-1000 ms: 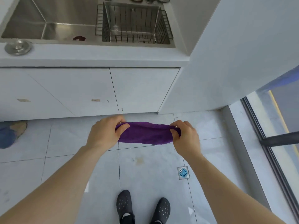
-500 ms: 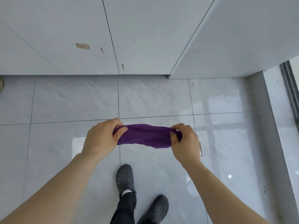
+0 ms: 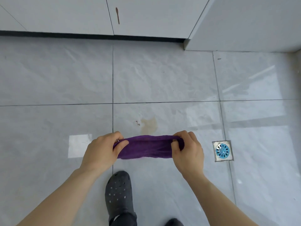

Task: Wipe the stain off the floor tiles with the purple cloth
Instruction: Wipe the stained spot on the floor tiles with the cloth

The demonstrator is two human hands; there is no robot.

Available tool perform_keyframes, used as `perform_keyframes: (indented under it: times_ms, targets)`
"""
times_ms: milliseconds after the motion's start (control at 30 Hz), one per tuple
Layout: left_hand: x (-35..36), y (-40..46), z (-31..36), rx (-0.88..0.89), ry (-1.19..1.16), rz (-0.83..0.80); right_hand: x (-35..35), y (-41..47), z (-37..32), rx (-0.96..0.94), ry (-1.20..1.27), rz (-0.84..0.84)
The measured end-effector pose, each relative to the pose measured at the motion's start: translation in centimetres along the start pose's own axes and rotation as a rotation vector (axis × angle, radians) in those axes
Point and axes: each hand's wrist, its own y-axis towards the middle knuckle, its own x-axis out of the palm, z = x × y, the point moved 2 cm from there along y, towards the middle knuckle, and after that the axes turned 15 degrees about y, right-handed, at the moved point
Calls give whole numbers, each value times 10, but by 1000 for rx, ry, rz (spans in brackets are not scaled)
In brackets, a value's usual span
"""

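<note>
Purple cloth [image 3: 146,146] stretched between left hand [image 3: 102,150] and right hand [image 3: 187,152], both pinching ends; stain [image 3: 149,126] just beyond.

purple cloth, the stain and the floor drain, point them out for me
purple cloth [image 3: 147,148], head view, middle of the stretched fabric between both hands
stain [image 3: 149,126], head view, centre of the yellowish patch
floor drain [image 3: 222,150], head view, centre of the blue grate

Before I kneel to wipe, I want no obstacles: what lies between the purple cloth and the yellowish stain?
Nothing. In the head view the yellowish stain sits just beyond the purple cloth, with only bare grey floor tile showing.
</note>
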Motion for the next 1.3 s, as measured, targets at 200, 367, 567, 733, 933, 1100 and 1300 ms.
perform_keyframes:
  times_ms: [200, 367, 567, 733, 933, 1100, 1300]
  targets:
    - [87, 44, -21, 49, -7, 16, 62, 26, 72, -96, -54, 50]
    - [130, 83, -28, 80, 10, 55, 93, 60, 102, -185, -79, 118]
    - [152, 113, -18, 248, 97, 61, 112, 99, 111, -251, -16, 224]
    - [169, 120, 0, 359, 73, -12, 126, 122, 95, -313, 131, 220]
    - [167, 133, -9, 325, 43, 210, 155, 101, 99, -283, 132, 151]
    - [164, 166, -65, 130, 228, 403, 202, 63, 127, -301, -294, -119]
    - [192, 187, -82, 95, 403, 285, 219, 74, 132, -264, -485, -143]
